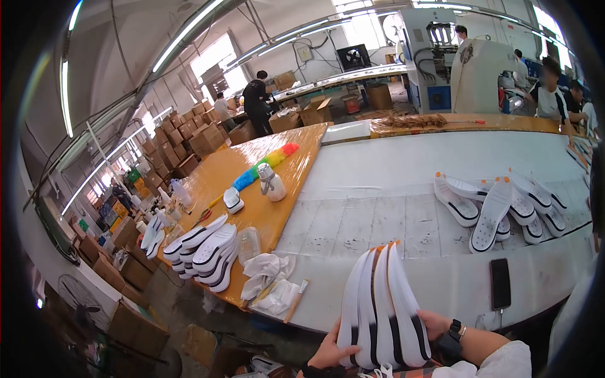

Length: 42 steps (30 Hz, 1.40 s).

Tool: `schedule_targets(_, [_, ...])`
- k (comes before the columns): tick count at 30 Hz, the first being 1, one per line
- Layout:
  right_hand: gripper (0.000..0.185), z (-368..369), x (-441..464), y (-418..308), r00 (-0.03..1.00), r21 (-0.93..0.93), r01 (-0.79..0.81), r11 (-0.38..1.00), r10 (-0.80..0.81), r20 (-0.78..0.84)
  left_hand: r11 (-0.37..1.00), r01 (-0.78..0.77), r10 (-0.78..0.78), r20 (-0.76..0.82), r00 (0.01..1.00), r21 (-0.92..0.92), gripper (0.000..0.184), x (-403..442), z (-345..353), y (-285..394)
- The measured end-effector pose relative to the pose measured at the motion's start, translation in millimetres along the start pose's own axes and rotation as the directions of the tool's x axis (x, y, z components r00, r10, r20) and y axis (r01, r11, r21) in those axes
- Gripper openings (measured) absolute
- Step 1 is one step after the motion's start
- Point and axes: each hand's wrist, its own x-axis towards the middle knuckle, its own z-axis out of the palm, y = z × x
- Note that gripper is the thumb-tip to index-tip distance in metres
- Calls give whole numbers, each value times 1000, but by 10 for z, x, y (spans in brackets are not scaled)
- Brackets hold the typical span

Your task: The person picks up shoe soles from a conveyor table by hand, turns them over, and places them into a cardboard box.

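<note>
Between my two hands stands a bundle of white shoe soles [382, 309] with black stripes and orange tips, held upright at the near table edge. My left hand [333, 348] grips the bundle low on its left side, thumb across the front. Pressed against the right side is my right hand [435, 326], its fingers partly hidden behind the soles. A dark watch [451, 337] is on the right wrist. To the right on the white table [340, 214] lies a loose pile of similar soles [495, 211], with a black phone [500, 285] nearer me.
Stacked soles [214, 255] sit on the wooden table [296, 164] at left, near a white bottle [271, 184], a rainbow duster [268, 165] and a clear container [249, 244]. White cloths [268, 274] and a brush [297, 301] lie left of me. A co-worker [549, 94] is at far right.
</note>
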Motion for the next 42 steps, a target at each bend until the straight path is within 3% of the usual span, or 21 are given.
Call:
schedule_targets(3, [68, -41, 55, -43, 999, 0, 27, 1000, -27, -18, 988, -12, 10, -14, 1000, -155, 96, -2, 112, 75])
schedule_targets(6, [66, -106, 60, 35, 997, 41, 51, 998, -54, 62, 997, -69, 70, 6, 998, -13, 96, -32, 106, 106])
schedule_targets(9, [66, -174, 39, 160, 995, 54, 67, 996, -71, 75, 998, -35, 34, -20, 999, -57, 96, -127, 147, 210])
schedule_targets(12, [64, -185, 15, 203, 997, 38, 68, 997, -69, 24, 968, -11, -4, -59, 998, -249, 95, -126, 218, 151])
schedule_targets(17, [59, -158, -26, 234, 993, 36, 112, 993, -113, 32, 987, 14, -16, -9, 1000, -157, 96, -170, 209, 187])
schedule_targets(23, [65, -296, 14, 254, 998, 43, 59, 997, -59, 3, 988, 14, -14, 1, 1000, -153, 96, -155, 243, 279])
schedule_targets(29, [69, -278, 30, 157, 993, 181, -15, 983, -7, 120, 975, 36, -34, 15, 999, -221, 101, -95, 220, 250])
schedule_targets(32, [69, -228, 8, 133, 987, 161, 22, 987, -47, 155, 973, 28, -25, 14, 1000, -228, 99, -89, 230, 212])
schedule_targets(42, [65, -538, 103, 285, 993, 15, 117, 993, -117, 7, 982, -46, 53, 31, 998, -183, 102, -98, 239, 107])
